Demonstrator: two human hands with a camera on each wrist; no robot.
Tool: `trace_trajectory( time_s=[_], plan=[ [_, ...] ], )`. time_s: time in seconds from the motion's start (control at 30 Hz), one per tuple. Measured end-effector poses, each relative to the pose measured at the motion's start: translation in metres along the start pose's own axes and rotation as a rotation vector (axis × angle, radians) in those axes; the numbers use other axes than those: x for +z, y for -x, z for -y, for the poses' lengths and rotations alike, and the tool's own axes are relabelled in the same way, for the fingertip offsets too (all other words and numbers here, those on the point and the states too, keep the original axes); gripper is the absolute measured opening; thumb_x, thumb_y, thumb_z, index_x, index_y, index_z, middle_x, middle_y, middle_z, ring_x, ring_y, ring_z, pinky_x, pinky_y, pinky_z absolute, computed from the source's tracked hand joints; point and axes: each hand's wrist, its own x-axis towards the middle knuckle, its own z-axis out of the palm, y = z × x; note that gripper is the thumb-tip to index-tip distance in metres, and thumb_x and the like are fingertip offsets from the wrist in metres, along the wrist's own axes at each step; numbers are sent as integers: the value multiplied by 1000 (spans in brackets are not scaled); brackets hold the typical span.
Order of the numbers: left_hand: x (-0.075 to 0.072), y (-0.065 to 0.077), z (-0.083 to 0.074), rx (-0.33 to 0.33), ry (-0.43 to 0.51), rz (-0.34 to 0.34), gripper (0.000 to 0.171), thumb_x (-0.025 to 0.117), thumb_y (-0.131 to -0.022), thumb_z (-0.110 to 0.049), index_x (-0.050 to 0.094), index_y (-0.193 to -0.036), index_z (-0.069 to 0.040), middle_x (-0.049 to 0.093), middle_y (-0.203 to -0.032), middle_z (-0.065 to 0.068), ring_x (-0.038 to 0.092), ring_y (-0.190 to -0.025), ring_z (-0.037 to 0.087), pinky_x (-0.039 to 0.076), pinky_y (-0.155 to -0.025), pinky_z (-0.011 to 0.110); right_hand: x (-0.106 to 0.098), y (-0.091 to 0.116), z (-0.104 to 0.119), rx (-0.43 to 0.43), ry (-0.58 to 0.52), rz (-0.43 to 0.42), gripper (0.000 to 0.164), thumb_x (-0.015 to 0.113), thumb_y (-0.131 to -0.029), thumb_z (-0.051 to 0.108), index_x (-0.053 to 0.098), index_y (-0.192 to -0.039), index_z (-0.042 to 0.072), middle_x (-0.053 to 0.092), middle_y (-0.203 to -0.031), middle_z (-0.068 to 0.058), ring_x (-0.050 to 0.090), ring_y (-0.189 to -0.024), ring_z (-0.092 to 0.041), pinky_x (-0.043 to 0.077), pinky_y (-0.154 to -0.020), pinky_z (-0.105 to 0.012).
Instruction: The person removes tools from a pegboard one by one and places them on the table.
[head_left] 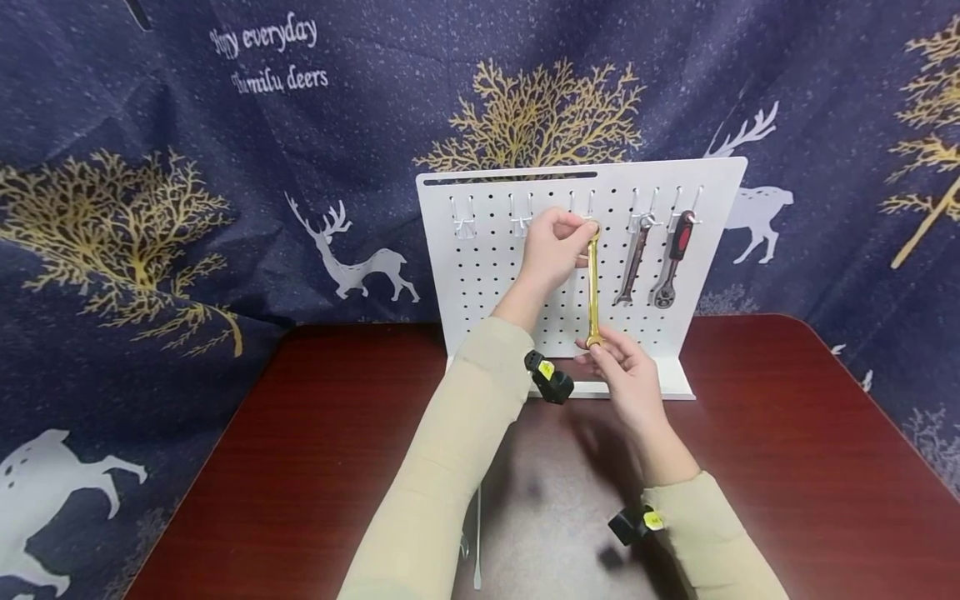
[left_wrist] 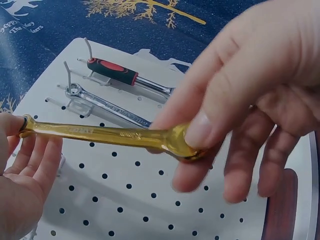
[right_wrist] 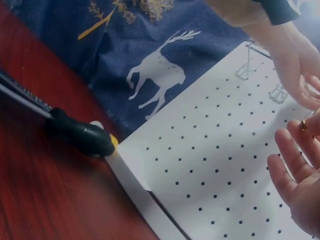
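Gold-finish wrench (head_left: 593, 287), one, near upright in front of the white pegboard (head_left: 434, 250); left hand (head_left: 555, 248) pinches the upper end, right hand (head_left: 632, 379) the lower. Handling, as judged: solid metal, stiff, modest weight, not fragile; glossy shank likely slippery, the broader ends giving surer hold. Obscured: both end profiles, under fingers; lower part of the pegboard's hook (head_left: 572, 202), behind left hand; flat-blade screwdriver (head_left: 477, 577), before the pegboard, largely covered in head view by the left sleeve (head_left: 427, 483).

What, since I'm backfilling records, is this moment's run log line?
left hand: pinches gold wrench at top; right hand: pinches it at bottom; pegboard: silver wrench, ratchet hanging
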Motion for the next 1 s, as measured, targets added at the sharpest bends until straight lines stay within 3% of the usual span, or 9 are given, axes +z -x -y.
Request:
trace_trajectory(
  time_s=[0.2, 0.37, 0.7, 1.0],
  plan=[
    [0, 2, -2, -7, 5, -6, 18, 64, -90, -13, 56, -100, -2, 64, -91, 9, 62, -64, 11, 59, -60, 25, -2, 4, 3, -10, -95, 15, 29, 53, -95, 6, 55, -124, 3, 73, -93, 11, 69, -77, -6, 57, -77, -22],
    [2, 3, -5, -29, 14, -30, 17, 65, -89, -12, 56, -99, -2, 65, -89, 9, 62, -63, 11, 59, -59, 23, -4, 4, 4, -23, -103, -6, 24, 54, -94, 4, 61, -114, 15, 73, -91, 12, 69, -74, -5, 57, -75, -21],
    [3, 2, -7, -31, 18, -40, 16, 66, -88, -11, 57, -97, -1, 66, -88, 10, 62, -60, 11, 59, -58, 23, -4, 2, 8, -46, -43, -13, 33, 56, -93, 4, 54, -125, -6, 73, -91, 13, 69, -72, -4, 58, -73, -22],
    [2, 5, -11, -16, 48, -36, 17, 66, -88, -13, 58, -98, -2, 66, -88, 10, 65, -62, 13, 59, -60, 24, -7, 1, 10, -70, -33, -16, 32, 56, -93, 3, 56, -124, -4, 73, -92, 11, 69, -72, -4, 58, -71, -22]
  ],
)
